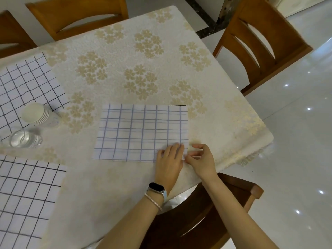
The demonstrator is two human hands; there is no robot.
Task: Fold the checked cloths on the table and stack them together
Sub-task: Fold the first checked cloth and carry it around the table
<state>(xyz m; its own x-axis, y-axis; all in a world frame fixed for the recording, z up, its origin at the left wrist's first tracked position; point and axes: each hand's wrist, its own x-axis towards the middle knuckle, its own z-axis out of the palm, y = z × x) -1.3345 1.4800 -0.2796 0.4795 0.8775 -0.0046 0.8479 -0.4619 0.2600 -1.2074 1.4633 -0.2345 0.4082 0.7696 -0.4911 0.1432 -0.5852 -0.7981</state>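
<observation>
The left hand point(168, 159) is pressing flat, fingers straight, on the checked cloth point(136, 130) (centre of frame); the right hand point(202, 159) is pinching its lower-right corner.

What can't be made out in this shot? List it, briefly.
Head view, near right corner of the middle cloth: covered by the left hand and right hand, so whether the right grip pinches it is unclear.
Head view, upper-left cloth and lower-left cloth: cut off by the frame's left edge.
Head view, clear container beside the paper cups: blurred, contents unclear.
</observation>
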